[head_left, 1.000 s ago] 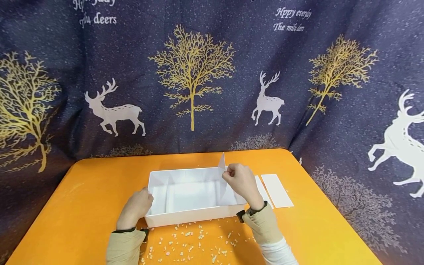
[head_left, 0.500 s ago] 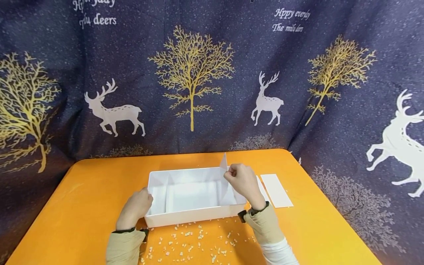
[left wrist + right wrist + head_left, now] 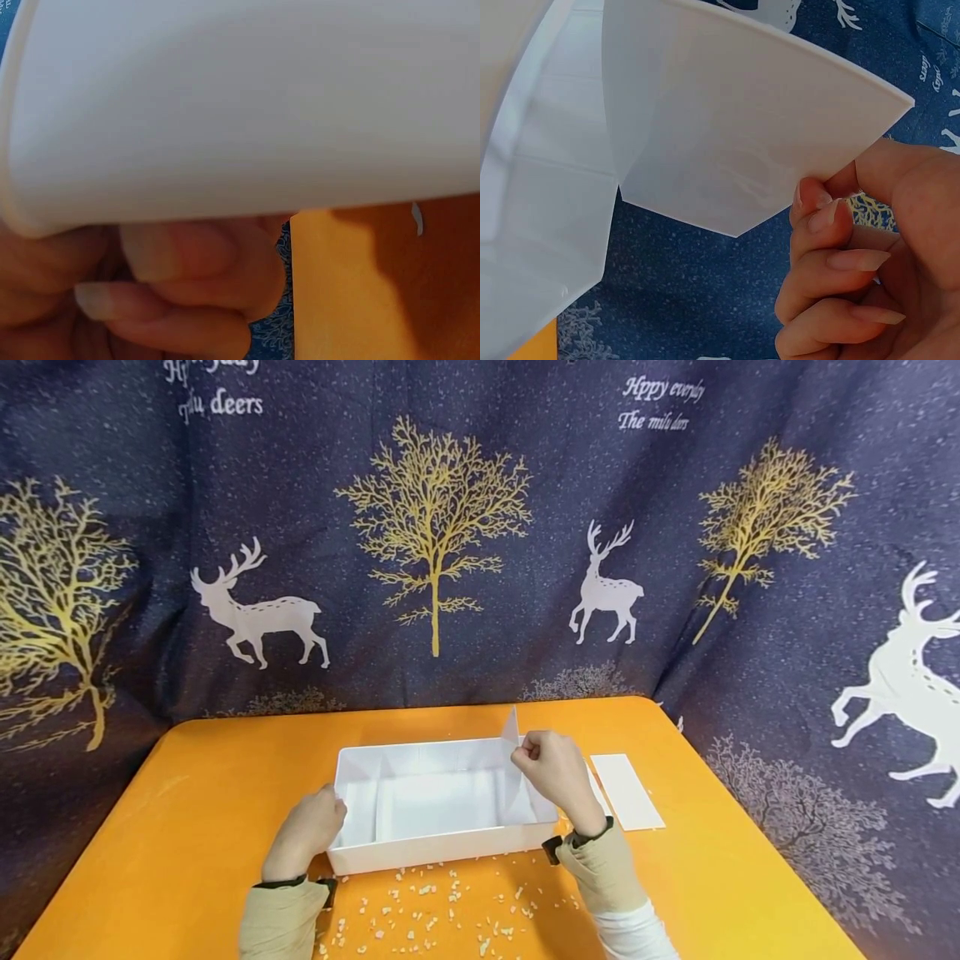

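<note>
A long white box [image 3: 442, 846] stands on the orange table. My left hand [image 3: 309, 821] grips its left end wall; in the left wrist view the curled fingers [image 3: 187, 259] show below the white wall [image 3: 247, 112]. With thumb and forefinger my right hand [image 3: 553, 768] pinches the edge of a thin white divider panel [image 3: 512, 729]. The panel stands upright across the right part of the box, its far end rising above the back wall. In the right wrist view the panel [image 3: 727, 112] has angled corners, and the other fingers of the right hand [image 3: 862, 262] are curled. Another divider [image 3: 377, 810] stands across the box near its left end.
Right of the box lie a flat white panel [image 3: 628, 792] and a second one [image 3: 598, 789], partly hidden behind my right hand. Pale crumbs [image 3: 427, 890] are scattered before the box. A dark blue cloth [image 3: 480, 677] with trees and deer hangs behind the table.
My right hand and the divider panel have shifted slightly to the right along the box. The left hand and the box have stayed in place.
</note>
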Demonstrator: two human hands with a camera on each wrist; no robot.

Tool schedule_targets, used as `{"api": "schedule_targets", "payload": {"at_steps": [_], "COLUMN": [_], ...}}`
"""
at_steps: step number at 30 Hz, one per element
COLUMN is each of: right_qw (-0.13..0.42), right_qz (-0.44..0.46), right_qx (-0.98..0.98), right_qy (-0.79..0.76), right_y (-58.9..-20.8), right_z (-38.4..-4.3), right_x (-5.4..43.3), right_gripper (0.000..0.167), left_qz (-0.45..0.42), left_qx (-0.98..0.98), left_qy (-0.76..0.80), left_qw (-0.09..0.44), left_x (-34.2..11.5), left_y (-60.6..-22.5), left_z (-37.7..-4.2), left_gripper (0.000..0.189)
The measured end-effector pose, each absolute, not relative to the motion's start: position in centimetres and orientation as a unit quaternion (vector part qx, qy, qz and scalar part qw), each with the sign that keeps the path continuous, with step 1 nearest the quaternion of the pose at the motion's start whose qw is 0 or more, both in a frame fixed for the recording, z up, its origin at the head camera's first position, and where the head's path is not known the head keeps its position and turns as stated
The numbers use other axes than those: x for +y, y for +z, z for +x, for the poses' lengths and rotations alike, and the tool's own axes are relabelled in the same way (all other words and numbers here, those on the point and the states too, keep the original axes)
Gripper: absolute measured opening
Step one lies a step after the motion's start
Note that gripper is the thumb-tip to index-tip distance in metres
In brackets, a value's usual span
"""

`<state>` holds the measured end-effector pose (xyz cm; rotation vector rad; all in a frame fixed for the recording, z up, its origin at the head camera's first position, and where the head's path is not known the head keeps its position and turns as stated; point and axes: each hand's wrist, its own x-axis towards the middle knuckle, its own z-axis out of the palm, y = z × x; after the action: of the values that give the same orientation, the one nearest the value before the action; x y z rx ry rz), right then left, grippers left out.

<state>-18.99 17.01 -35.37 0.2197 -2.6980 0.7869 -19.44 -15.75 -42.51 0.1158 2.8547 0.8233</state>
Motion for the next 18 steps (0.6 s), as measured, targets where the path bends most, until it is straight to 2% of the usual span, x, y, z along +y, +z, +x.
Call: {"api": "schedule_targets", "payload": {"at_steps": [18], "right_qw": [0.165], "right_qz": [0.079], "right_qx": [-0.945], "right_qy": [0.272], "right_y": [-35.55], "right_z": [-18.94], "right_x": [17.49], "right_gripper": [0.025], "left_qz": [0.037], "left_qx": [0.957], "left_qy": [0.275], "left_qw": [0.087], "left_x": [-15.70], "left_y": [-42.36], "left_z": [-19.49], "left_gripper": [0.044]}}
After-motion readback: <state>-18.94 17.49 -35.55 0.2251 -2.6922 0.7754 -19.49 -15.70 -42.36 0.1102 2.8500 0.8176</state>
